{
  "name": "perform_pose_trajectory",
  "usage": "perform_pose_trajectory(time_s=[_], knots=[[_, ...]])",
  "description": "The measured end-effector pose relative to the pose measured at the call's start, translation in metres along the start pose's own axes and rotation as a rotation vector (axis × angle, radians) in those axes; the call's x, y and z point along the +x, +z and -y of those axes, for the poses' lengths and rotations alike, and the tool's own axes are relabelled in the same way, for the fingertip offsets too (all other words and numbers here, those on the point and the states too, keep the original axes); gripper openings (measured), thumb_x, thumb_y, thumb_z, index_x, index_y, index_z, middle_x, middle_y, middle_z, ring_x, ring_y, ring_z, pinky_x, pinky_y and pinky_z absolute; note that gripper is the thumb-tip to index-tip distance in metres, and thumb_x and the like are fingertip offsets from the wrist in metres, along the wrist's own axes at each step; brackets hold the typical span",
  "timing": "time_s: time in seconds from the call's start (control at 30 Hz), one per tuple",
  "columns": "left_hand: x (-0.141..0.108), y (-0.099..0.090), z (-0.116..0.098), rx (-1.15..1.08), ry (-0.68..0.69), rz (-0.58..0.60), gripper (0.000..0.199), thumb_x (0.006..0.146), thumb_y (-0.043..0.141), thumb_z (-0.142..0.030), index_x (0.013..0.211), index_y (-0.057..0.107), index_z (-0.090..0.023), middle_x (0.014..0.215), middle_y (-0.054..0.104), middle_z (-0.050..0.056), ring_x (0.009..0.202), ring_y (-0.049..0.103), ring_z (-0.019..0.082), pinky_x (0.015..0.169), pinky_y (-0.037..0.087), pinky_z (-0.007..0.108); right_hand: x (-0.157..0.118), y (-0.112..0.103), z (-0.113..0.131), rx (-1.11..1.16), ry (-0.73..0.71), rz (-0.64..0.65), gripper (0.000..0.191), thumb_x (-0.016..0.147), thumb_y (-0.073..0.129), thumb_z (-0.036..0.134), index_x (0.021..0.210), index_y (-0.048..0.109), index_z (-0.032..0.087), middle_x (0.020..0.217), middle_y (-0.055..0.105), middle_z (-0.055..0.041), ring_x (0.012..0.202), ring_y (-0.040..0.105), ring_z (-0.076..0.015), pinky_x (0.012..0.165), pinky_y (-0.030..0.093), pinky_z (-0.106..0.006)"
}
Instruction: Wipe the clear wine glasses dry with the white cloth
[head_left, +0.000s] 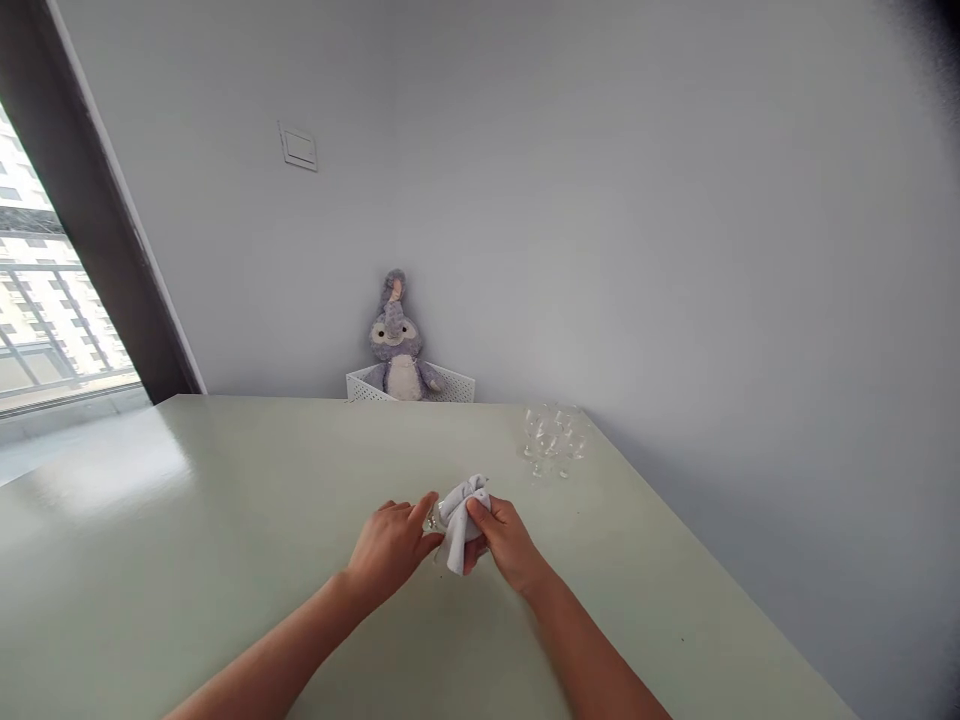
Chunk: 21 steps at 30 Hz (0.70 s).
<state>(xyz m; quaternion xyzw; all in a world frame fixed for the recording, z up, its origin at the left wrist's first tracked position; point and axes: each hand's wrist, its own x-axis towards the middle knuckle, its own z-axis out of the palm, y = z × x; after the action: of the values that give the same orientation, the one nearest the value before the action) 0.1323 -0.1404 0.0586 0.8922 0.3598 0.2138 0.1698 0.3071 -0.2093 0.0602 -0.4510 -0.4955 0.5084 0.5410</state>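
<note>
Over the front middle of the table, my right hand (508,540) is closed round a crumpled white cloth (459,525), thumb pressed on top. The cloth is wrapped about a small clear glass (433,518), and only one end of it shows on the left. At that end my left hand (394,545) pinches the glass between thumb and index finger. The rest of the glass is hidden by the cloth and my right hand. A loose corner of the cloth hangs down between the hands.
Several small clear stemmed glasses (551,440) stand grouped near the table's far right corner. A grey plush toy (403,375) sits in a white perforated basket (457,388) behind the far edge of the pale green table (262,520). Walls border the back and right.
</note>
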Motion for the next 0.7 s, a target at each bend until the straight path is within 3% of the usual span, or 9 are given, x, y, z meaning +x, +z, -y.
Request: perform_pose_trajectory(time_s=[0.07, 0.2, 0.33, 0.53, 0.7], knots=[[0.001, -0.003, 0.003, -0.155, -0.025, 0.112, 0.041, 0.077, 0.047, -0.052, 0.101, 0.053, -0.019, 0.059, 0.050, -0.002, 0.056, 0.045, 0.013, 0.056, 0.034, 0.025, -0.003, 0.000, 0.004, -0.039, -0.019, 0.074, 0.045, 0.080, 0.043, 0.054, 0.085, 0.057, 0.012, 0.056, 0.060, -0.0019, 0.043, 0.058, -0.0149, 0.044, 0.045, -0.026], [0.002, -0.006, 0.009, -0.828, -0.010, 0.538, 0.045, 0.074, 0.047, -0.058, 0.074, 0.052, -0.014, 0.050, 0.042, -0.004, 0.045, 0.036, 0.007, 0.046, 0.029, 0.020, -0.012, -0.012, 0.024, -0.129, -0.056, 0.288, 0.038, 0.081, 0.047, 0.048, 0.083, 0.060, 0.013, 0.065, 0.061, -0.0036, 0.054, 0.059, -0.0153, 0.053, 0.046, -0.028], [-0.003, 0.003, 0.010, -1.283, -0.031, 0.760, 0.047, 0.073, 0.051, -0.057, 0.075, 0.055, -0.011, 0.045, 0.039, -0.005, 0.039, 0.034, 0.006, 0.041, 0.027, 0.020, -0.017, -0.025, 0.035, -0.164, -0.118, 0.381, 0.034, 0.080, 0.050, 0.045, 0.079, 0.063, 0.013, 0.071, 0.059, -0.0039, 0.064, 0.055, -0.0155, 0.059, 0.043, -0.027], [-0.008, 0.016, 0.009, -1.645, -0.070, 0.911, 0.052, 0.076, 0.051, -0.052, 0.111, 0.054, -0.013, 0.046, 0.033, -0.007, 0.040, 0.030, 0.005, 0.042, 0.029, 0.019, -0.016, -0.037, 0.030, -0.128, -0.179, 0.270, 0.028, 0.079, 0.055, 0.039, 0.070, 0.060, 0.014, 0.064, 0.051, -0.0004, 0.061, 0.045, -0.0119, 0.058, 0.035, -0.025], [-0.007, 0.012, 0.011, -1.736, 0.093, 0.938, 0.053, 0.079, 0.047, -0.051, 0.116, 0.053, -0.013, 0.044, 0.031, -0.007, 0.037, 0.028, 0.005, 0.040, 0.028, 0.019, -0.011, -0.054, 0.023, 0.049, -0.253, 0.033, 0.025, 0.080, 0.054, 0.040, 0.072, 0.060, 0.017, 0.065, 0.051, -0.0002, 0.061, 0.045, -0.0120, 0.058, 0.035, -0.025]])
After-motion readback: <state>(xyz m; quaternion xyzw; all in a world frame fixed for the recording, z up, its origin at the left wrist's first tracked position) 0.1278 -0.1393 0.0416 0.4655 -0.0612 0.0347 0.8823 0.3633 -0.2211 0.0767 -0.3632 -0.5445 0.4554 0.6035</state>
